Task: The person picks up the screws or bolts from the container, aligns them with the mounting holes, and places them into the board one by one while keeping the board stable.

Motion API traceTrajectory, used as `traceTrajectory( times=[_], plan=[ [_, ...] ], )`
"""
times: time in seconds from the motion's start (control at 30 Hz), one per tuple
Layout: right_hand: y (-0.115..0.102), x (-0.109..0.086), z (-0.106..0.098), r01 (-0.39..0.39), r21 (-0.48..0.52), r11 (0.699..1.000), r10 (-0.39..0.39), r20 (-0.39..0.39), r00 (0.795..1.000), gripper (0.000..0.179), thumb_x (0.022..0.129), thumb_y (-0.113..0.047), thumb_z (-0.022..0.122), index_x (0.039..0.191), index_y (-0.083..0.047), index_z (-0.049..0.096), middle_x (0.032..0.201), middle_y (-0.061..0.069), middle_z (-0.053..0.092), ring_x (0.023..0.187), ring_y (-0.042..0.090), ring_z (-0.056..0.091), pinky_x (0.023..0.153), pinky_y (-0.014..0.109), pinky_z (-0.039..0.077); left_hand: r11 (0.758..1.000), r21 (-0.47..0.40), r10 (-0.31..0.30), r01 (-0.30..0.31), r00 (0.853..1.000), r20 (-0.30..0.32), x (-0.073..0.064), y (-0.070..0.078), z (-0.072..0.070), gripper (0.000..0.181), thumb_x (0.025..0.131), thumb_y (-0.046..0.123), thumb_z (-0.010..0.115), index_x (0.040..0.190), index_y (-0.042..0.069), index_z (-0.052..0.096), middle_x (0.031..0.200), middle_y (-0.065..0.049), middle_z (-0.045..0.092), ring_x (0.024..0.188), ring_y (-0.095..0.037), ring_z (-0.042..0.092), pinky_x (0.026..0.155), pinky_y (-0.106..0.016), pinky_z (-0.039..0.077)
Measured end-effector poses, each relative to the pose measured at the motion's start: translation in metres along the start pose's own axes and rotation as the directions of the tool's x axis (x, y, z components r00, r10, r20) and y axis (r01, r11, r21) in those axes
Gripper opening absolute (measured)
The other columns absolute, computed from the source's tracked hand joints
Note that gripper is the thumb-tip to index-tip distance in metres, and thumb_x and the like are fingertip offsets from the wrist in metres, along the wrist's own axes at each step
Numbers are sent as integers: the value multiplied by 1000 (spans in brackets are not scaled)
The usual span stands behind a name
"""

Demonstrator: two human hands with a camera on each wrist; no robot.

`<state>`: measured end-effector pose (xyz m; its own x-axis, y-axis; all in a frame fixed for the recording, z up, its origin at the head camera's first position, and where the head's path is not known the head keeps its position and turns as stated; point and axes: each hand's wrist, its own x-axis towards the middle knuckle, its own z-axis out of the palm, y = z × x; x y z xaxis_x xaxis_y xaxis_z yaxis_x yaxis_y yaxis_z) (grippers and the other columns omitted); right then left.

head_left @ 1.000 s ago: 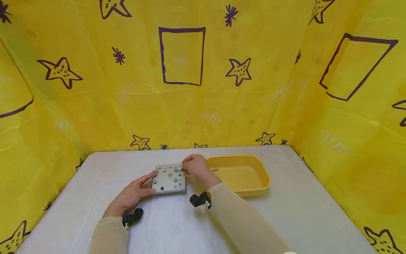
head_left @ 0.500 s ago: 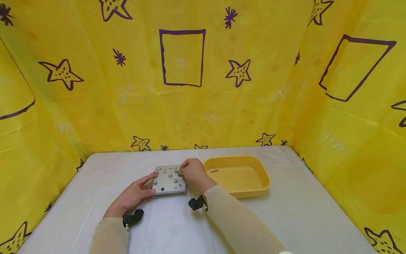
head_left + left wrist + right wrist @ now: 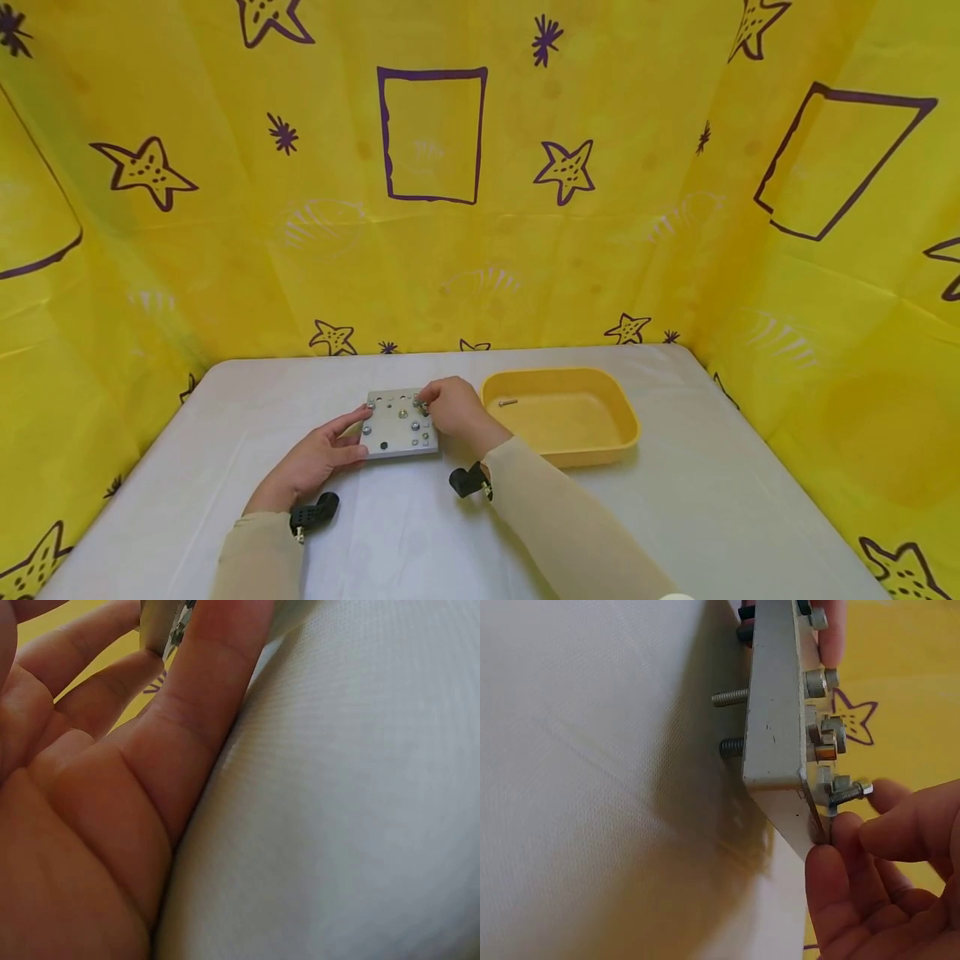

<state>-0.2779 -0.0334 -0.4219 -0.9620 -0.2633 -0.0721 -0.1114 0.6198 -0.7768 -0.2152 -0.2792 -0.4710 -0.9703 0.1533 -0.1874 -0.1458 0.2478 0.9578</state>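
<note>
A square grey metal plate [image 3: 392, 427] with several bolts and holes lies between the hands in the head view. My left hand [image 3: 318, 457] grips its left side, thumb at the front and fingers further back. At the plate's right edge is my right hand [image 3: 457, 410], fingers curled. In the right wrist view, those fingertips [image 3: 827, 866] touch the plate's edge and hold a small screw [image 3: 847, 795], which leans over the bolted face. Threaded ends [image 3: 730, 697] stick out of the plate's underside. The left wrist view shows mostly palm and little of the plate.
A yellow tray [image 3: 592, 457] stands right of the plate, partly behind the right forearm. One loose screw [image 3: 508, 402] lies in it near the left wall. White cloth [image 3: 405, 533] covers the table, and a yellow patterned curtain [image 3: 480, 250] surrounds it.
My right hand has shifted slightly left and toward the front along the plate's right edge, uncovering more of the tray and its loose screw. The left hand and plate stay almost still.
</note>
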Motion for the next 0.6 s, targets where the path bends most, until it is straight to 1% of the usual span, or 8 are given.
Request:
traceTrajectory(
  times=[0.17,0.23,0.33,0.4,0.47,0.5,0.53,0.6],
  plan=[
    [0,1,0,16,-77,997,-17,-21,1000,20,94,-4,58,92,-15,75,97,-4,66,99,21,56,94,37,47,1000,-8,-7,7,1000,3,0,1,0,74,88,18,78,153,18,43,162,-19,18,129,-36,50,94,-37,51],
    [-1,1,-1,19,-81,997,-21,-25,999,18,93,-5,58,90,-14,74,95,-4,65,96,21,56,89,36,49,1000,-15,-7,7,1000,6,0,0,-1,73,88,17,77,153,18,43,162,-19,18,128,-36,51,94,-37,51],
    [-2,0,-4,19,-42,999,-20,-26,999,18,93,-5,58,92,-13,74,94,-4,65,94,19,55,84,34,49,1000,-24,-8,8,1000,2,1,0,-1,73,88,16,78,153,17,44,162,-19,18,128,-35,52,94,-36,51],
    [-2,-1,-10,13,56,998,-11,-40,999,17,93,-3,58,96,-12,73,95,-2,64,91,19,56,80,32,51,1000,-24,-10,10,1000,4,1,-1,-1,74,87,17,78,153,18,44,162,-18,19,127,-34,52,93,-36,51],
    [-1,-3,-20,13,212,977,4,-80,997,16,94,-3,59,101,-9,72,97,2,66,88,20,60,77,31,53,1000,-21,-11,11,1000,7,1,-2,-1,74,87,18,79,152,19,44,162,-18,20,127,-33,52,94,-36,51],
    [1,-4,-27,18,295,955,15,-108,994,16,95,-4,59,104,-9,71,99,4,66,87,21,62,74,31,54,1000,-18,-12,12,1000,4,1,-2,0,75,86,19,79,152,20,45,162,-17,21,127,-33,53,94,-36,51],
    [5,-5,-34,27,382,924,28,-136,990,16,95,-5,60,107,-8,71,100,7,66,85,22,63,72,30,55,1000,-13,-12,12,1000,0,1,-2,0,75,85,20,80,152,21,46,162,-17,22,126,-33,53,94,-36,51],
    [13,-9,-51,61,497,866,43,-195,980,18,97,-9,62,113,-6,69,103,13,66,84,28,66,70,32,57,1000,1,-7,7,1000,4,2,-1,-1,75,86,21,80,152,21,45,162,-17,21,127,-33,53,95,-37,50]
  ],
)
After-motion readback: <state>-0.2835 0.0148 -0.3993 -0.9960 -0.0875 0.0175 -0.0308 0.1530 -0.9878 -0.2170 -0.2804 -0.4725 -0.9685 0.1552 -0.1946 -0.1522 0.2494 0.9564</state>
